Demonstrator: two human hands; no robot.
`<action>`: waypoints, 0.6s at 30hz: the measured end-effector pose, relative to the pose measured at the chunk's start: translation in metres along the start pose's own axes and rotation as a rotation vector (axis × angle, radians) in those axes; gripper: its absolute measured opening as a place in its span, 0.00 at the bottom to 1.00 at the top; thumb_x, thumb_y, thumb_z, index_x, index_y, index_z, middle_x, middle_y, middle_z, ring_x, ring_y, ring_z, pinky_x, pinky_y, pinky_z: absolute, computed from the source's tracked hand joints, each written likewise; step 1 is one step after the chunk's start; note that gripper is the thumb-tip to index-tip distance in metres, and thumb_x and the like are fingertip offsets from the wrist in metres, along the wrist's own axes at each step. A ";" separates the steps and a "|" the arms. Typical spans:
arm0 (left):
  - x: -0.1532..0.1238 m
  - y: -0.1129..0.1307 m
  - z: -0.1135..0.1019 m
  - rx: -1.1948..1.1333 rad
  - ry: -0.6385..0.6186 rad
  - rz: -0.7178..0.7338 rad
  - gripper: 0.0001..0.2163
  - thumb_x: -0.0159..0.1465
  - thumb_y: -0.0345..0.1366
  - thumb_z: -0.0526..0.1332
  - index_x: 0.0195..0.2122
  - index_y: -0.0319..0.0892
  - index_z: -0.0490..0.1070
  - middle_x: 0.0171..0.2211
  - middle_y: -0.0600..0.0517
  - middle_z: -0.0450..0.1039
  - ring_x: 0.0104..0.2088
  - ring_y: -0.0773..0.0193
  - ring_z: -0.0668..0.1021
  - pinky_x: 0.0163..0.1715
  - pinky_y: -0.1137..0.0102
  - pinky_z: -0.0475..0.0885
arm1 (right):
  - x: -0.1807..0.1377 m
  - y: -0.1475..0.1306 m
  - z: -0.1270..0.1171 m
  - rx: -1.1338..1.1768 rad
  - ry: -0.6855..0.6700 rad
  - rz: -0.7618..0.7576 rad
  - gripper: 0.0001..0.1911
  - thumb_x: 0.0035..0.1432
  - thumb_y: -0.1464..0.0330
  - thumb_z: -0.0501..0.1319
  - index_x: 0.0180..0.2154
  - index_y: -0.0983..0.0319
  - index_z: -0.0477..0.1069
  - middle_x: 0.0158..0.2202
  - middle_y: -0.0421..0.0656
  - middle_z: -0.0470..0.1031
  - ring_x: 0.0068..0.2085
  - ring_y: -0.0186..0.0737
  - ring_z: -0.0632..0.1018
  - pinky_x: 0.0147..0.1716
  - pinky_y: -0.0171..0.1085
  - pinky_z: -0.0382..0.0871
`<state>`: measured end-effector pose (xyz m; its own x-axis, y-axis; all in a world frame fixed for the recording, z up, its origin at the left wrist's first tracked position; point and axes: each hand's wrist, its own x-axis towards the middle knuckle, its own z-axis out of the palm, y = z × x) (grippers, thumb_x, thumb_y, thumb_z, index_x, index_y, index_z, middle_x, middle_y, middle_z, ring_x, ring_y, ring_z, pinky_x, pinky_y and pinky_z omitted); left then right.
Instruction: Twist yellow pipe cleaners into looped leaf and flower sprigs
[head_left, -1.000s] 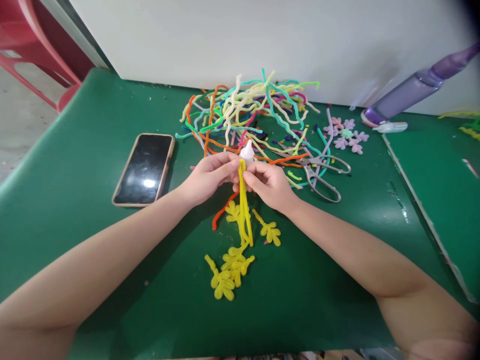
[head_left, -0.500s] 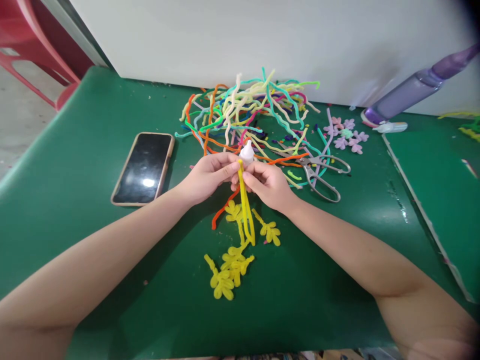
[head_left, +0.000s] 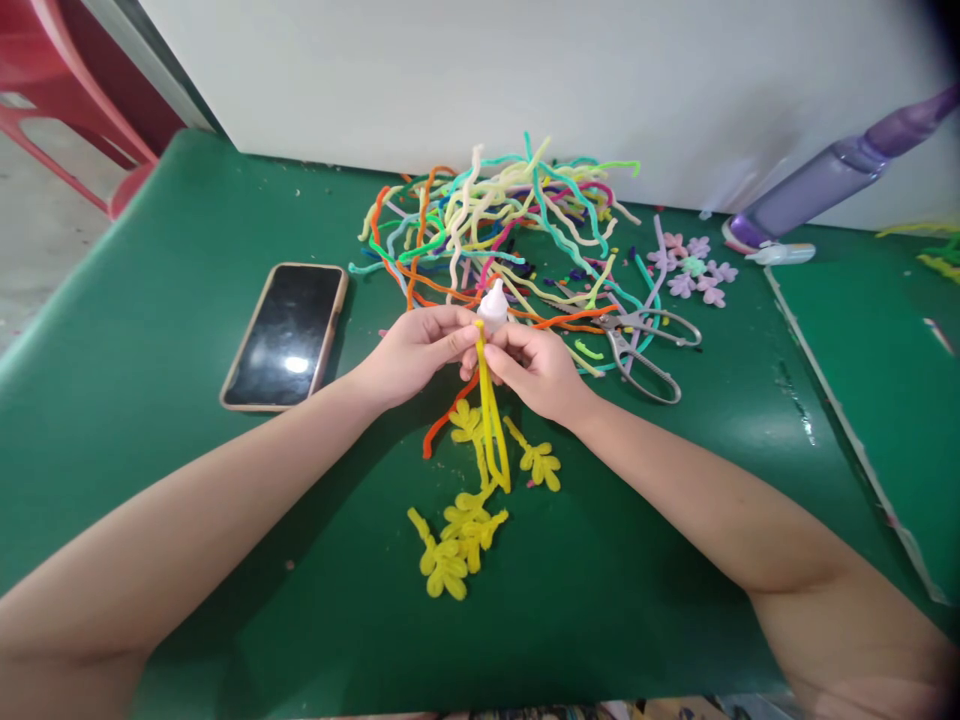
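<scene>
Between my two hands hangs a folded yellow pipe cleaner [head_left: 491,430], its upper end pinched in my fingers. My left hand [head_left: 424,350] holds it near the top with thumb and forefinger. Just to the right and slightly lower, my right hand [head_left: 538,368] pinches the same pipe cleaner. Below lie several yellow pipe-cleaner leaf shapes [head_left: 444,570], and a single one [head_left: 541,465] sits off to the right. Right behind my fingertips shows a white nozzle cap [head_left: 493,305]; whatever is under it is hidden by my hands.
A heap of coloured pipe cleaners [head_left: 495,205] lies at the back by the white wall. Scissors [head_left: 649,345] rest to the right, a phone [head_left: 286,335] to the left. Further right are a pink and purple snowflake shape [head_left: 694,268], a purple bottle [head_left: 814,190] and a green board [head_left: 870,380].
Hardly anything differs. Both hands keep their pinch on the yellow pipe cleaner, with only a tiny shift of its upper end between the fingers.
</scene>
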<state>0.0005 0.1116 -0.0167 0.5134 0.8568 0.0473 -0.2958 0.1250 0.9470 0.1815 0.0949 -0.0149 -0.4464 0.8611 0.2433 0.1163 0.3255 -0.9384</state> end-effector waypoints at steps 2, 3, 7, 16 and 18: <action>0.000 0.000 -0.001 0.002 -0.006 0.005 0.08 0.61 0.38 0.65 0.35 0.37 0.75 0.20 0.55 0.71 0.21 0.73 0.73 0.24 0.79 0.71 | 0.000 0.000 0.000 0.000 -0.002 -0.003 0.12 0.63 0.64 0.57 0.28 0.62 0.69 0.21 0.36 0.69 0.20 0.28 0.65 0.20 0.30 0.59; 0.000 0.000 -0.001 0.003 -0.009 0.007 0.08 0.61 0.37 0.65 0.36 0.37 0.75 0.20 0.55 0.71 0.21 0.73 0.74 0.24 0.79 0.71 | 0.000 0.000 0.000 0.001 -0.004 -0.007 0.12 0.63 0.64 0.57 0.28 0.62 0.69 0.21 0.36 0.69 0.20 0.28 0.65 0.20 0.30 0.59; 0.000 -0.001 -0.002 0.010 -0.012 0.008 0.08 0.61 0.37 0.65 0.36 0.37 0.75 0.20 0.55 0.71 0.21 0.73 0.74 0.24 0.79 0.71 | 0.000 0.001 0.000 -0.010 -0.005 -0.011 0.12 0.63 0.64 0.57 0.28 0.62 0.68 0.21 0.36 0.69 0.20 0.28 0.65 0.20 0.31 0.59; -0.001 0.000 0.002 0.015 0.018 0.003 0.09 0.61 0.38 0.65 0.35 0.37 0.75 0.21 0.54 0.70 0.21 0.72 0.73 0.23 0.78 0.72 | 0.000 0.001 0.000 -0.033 -0.025 0.042 0.14 0.63 0.62 0.56 0.28 0.62 0.66 0.22 0.37 0.67 0.22 0.30 0.66 0.22 0.32 0.60; -0.001 0.000 0.002 0.007 0.021 0.010 0.08 0.62 0.38 0.64 0.35 0.37 0.75 0.22 0.54 0.70 0.22 0.72 0.73 0.24 0.77 0.73 | 0.000 0.001 0.000 -0.043 -0.014 0.035 0.14 0.63 0.62 0.56 0.27 0.62 0.66 0.21 0.36 0.66 0.22 0.29 0.65 0.22 0.31 0.60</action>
<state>0.0017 0.1096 -0.0162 0.4933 0.8684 0.0496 -0.2950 0.1134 0.9488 0.1821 0.0955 -0.0160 -0.4536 0.8669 0.2067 0.1698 0.3117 -0.9349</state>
